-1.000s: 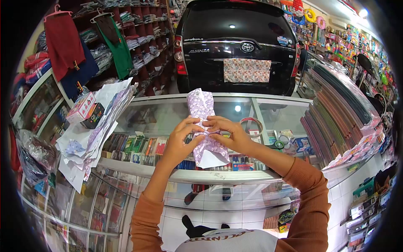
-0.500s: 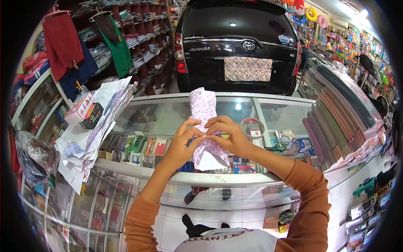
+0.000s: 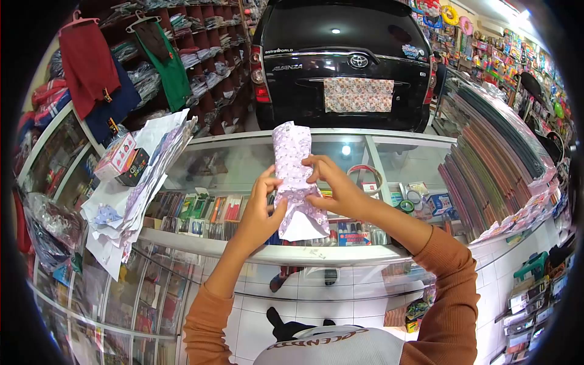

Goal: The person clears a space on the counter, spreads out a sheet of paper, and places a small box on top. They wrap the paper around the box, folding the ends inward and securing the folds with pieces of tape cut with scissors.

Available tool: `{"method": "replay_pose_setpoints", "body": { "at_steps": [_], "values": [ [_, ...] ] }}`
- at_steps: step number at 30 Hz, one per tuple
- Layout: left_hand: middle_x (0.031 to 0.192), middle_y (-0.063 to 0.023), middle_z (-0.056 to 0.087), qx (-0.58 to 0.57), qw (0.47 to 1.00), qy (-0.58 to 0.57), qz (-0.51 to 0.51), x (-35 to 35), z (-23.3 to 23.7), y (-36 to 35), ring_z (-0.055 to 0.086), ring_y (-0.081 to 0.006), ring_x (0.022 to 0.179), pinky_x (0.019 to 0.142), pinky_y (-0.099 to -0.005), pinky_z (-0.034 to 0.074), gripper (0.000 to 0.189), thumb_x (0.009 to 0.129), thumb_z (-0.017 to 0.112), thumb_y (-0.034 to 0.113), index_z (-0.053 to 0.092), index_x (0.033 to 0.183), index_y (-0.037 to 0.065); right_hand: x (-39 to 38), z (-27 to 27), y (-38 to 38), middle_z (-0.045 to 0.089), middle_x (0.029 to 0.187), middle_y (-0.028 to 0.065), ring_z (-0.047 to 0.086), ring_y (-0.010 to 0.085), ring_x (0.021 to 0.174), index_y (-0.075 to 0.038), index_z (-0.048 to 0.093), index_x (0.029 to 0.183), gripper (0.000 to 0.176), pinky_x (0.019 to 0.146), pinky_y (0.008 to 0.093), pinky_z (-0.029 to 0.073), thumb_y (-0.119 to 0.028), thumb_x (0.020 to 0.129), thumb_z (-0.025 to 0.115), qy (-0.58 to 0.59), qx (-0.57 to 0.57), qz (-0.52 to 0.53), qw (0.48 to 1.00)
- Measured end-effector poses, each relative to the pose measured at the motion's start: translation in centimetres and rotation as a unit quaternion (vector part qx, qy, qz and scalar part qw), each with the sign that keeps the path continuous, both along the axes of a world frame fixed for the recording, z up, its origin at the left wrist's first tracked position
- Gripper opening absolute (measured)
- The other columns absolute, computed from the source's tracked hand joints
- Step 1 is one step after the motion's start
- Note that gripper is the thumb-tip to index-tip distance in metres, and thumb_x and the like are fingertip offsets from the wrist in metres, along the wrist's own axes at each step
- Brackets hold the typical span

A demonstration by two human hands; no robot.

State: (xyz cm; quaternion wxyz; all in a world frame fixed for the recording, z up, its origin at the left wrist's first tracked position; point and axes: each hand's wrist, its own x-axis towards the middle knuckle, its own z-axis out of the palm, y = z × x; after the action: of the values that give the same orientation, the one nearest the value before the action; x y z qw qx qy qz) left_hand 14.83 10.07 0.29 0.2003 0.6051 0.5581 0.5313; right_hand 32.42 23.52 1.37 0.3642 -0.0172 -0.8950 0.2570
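Observation:
A package in purple patterned paper (image 3: 293, 152) stands lengthwise on the glass counter (image 3: 228, 159), its lower end flared open and showing white inside. My left hand (image 3: 260, 210) touches its left edge, fingers apart, with the thumb low beside the flared part. On the other side my right hand (image 3: 334, 188) rests its fingertips on the right edge, its thumb and fingers spread. A roll of tape (image 3: 378, 176) lies on the glass to the right of my right hand.
Paper sheets (image 3: 131, 201) and small boxes (image 3: 115, 159) lie at the left. A tall stack of folders (image 3: 486, 182) stands at the right. Behind the counter is a black car (image 3: 344, 61). Pens and stationery (image 3: 207, 213) show under the glass.
Both hands have moved apart from the middle of the package to its two sides, and their fingers have spread. The pinch on the paper has been let go.

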Motion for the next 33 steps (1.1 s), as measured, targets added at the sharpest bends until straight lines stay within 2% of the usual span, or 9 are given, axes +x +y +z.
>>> {"method": "replay_pose_setpoints", "body": {
  "at_steps": [7, 8, 12, 15, 16, 25, 26, 29, 33],
  "values": [
    [0.106, -0.0242, 0.065, 0.014, 0.976, 0.156, 0.149, 1.4, -2.0, 0.3, 0.065, -0.0312, 0.096, 0.081, -0.039, 0.049, 0.055, 0.088, 0.056, 0.009, 0.034, 0.137, -0.004, -2.2, 1.7, -0.9, 0.043, 0.106, 0.0181, 0.043, 0.0353, 0.097, -0.006, 0.046, 0.127, 0.058, 0.086, 0.0416, 0.04, -0.023, 0.078, 0.073, -0.057, 0.187, -0.124, 0.973],
    [0.103, -0.0247, 0.065, 0.016, 0.969, 0.186, 0.16, 1.4, -2.4, 0.6, 0.065, -0.0329, 0.093, 0.08, -0.04, 0.048, 0.052, 0.088, 0.056, 0.008, 0.037, 0.135, -0.005, -2.3, 1.8, -1.1, 0.043, 0.119, 0.0219, 0.042, 0.0428, 0.112, -0.01, 0.044, 0.134, 0.064, 0.094, 0.048, 0.04, -0.023, 0.078, 0.073, -0.156, 0.185, -0.136, 0.961],
    [0.095, -0.0268, 0.065, -0.011, 0.962, 0.205, 0.18, 1.6, -1.8, 0.4, 0.065, -0.0373, 0.087, 0.075, -0.0416, 0.048, 0.042, 0.088, 0.056, 0.009, 0.048, 0.126, -0.006, -3.3, 0.3, -0.6, 0.022, 0.151, 0.0234, 0.012, 0.0526, 0.138, -0.021, 0.041, 0.141, 0.069, 0.109, 0.0572, 0.029, -0.021, 0.079, 0.072, -0.122, 0.114, -0.083, 0.983],
    [0.089, -0.0305, 0.062, 0.028, 0.983, 0.139, 0.118, 1.4, -1.1, -0.1, 0.062, -0.0457, 0.084, 0.072, -0.049, 0.049, 0.042, 0.09, 0.054, 0.012, 0.047, 0.128, -0.005, -3.6, -0.3, -0.2, 0.025, 0.151, 0.0207, 0.015, 0.0531, 0.137, -0.023, 0.041, 0.141, 0.07, 0.108, 0.0573, 0.031, -0.02, 0.079, 0.072, -0.137, 0.145, -0.093, 0.975],
    [0.089, -0.0304, 0.062, -0.098, 0.986, 0.073, 0.116, 1.7, 0.2, -0.9, 0.063, -0.045, 0.084, 0.07, -0.0483, 0.049, 0.04, 0.091, 0.054, 0.014, 0.049, 0.125, -0.006, -3.5, -0.4, -0.2, 0.027, 0.15, 0.0204, 0.016, 0.0529, 0.137, -0.023, 0.042, 0.14, 0.07, 0.107, 0.0573, 0.032, -0.02, 0.078, 0.073, -0.136, 0.148, -0.097, 0.975],
    [0.079, -0.0274, 0.063, -0.015, 0.927, 0.3, 0.225, 2.7, -1.2, -0.2, 0.061, -0.0467, 0.076, 0.107, -0.0508, 0.032, 0.019, 0.094, 0.049, 0.01, 0.058, 0.099, -0.006, -4.8, 1.4, -1.3, 0.047, 0.126, 0.0166, 0.038, 0.0478, 0.123, -0.023, 0.06, 0.111, 0.051, 0.085, 0.052, 0.051, -0.021, 0.064, 0.081, -0.136, 0.148, -0.137, 0.97],
    [0.079, -0.0257, 0.063, -0.095, 0.92, 0.31, 0.222, 3.3, 0.0, -0.7, 0.063, -0.0439, 0.088, 0.109, -0.0552, 0.026, 0.019, 0.094, 0.048, 0.009, 0.058, 0.089, -0.006, -4.7, 1.4, -1.6, 0.046, 0.126, 0.0157, 0.038, 0.0468, 0.122, -0.023, 0.06, 0.11, 0.051, 0.088, 0.0512, 0.05, -0.021, 0.064, 0.081, -0.135, 0.152, -0.147, 0.968],
    [0.081, -0.0237, 0.065, 0.008, 0.843, 0.443, 0.303, 3.8, -1.4, -1.1, 0.061, -0.0389, 0.104, 0.109, -0.0613, 0.019, 0.021, 0.094, 0.048, 0.009, 0.059, 0.085, -0.005, -4.9, 0.8, -1.4, 0.047, 0.123, 0.0158, 0.04, 0.0469, 0.121, -0.023, 0.06, 0.108, 0.051, 0.08, 0.0516, 0.052, -0.021, 0.062, 0.08, -0.093, 0.183, -0.16, 0.965],
    [0.091, -0.0241, 0.065, 0.019, 0.832, 0.467, 0.298, 3.8, -2.5, -1.8, 0.055, -0.0337, 0.118, 0.109, -0.0645, 0.015, 0.019, 0.092, 0.051, 0.01, 0.062, 0.085, -0.004, -4.9, 0.3, -1.3, 0.047, 0.122, 0.0164, 0.039, 0.0486, 0.121, -0.024, 0.061, 0.107, 0.049, 0.076, 0.0524, 0.055, -0.019, 0.062, 0.078, -0.081, 0.189, -0.169, 0.964]
  ]
}}
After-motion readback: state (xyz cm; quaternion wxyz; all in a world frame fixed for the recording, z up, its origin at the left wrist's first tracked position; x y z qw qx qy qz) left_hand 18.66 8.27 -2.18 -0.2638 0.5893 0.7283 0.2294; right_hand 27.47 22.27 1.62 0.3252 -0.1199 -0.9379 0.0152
